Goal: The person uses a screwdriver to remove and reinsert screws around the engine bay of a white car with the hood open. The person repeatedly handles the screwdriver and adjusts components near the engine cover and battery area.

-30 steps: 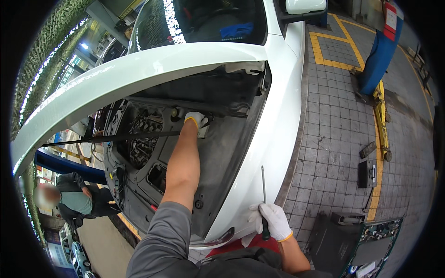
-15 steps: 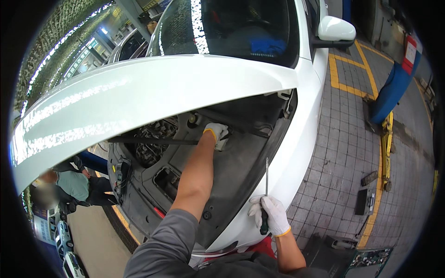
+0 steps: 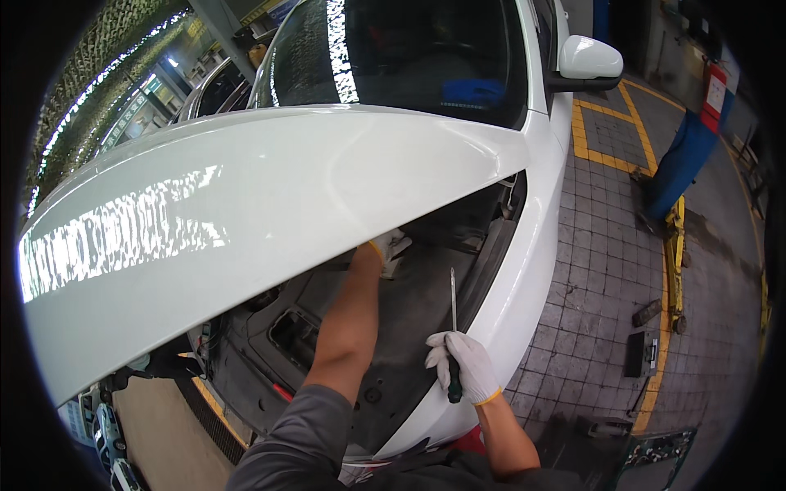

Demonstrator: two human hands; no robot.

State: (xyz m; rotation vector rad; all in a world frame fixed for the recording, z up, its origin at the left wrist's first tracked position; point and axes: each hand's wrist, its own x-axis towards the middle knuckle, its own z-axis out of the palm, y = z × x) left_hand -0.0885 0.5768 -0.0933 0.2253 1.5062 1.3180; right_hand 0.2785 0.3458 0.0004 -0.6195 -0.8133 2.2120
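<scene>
My right hand, in a white glove with a yellow cuff, is closed round the dark green handle of a screwdriver. Its long metal shaft points away from me, over the fender's edge. Reaching under the raised white hood, my left hand is gloved too and partly hidden by the hood's edge. Its fingers look curled beside a small pale piece in the engine bay; what they hold cannot be made out. Below lies the dark engine bay cover.
The white fender runs along the right of the bay. On the tiled floor at right lie a dark box and a tray of small parts. A blue post with a yellow arm stands farther right.
The hood's edge has come lower and covers more of the engine bay and part of my left hand. My right hand with the screwdriver has shifted slightly left and up.
</scene>
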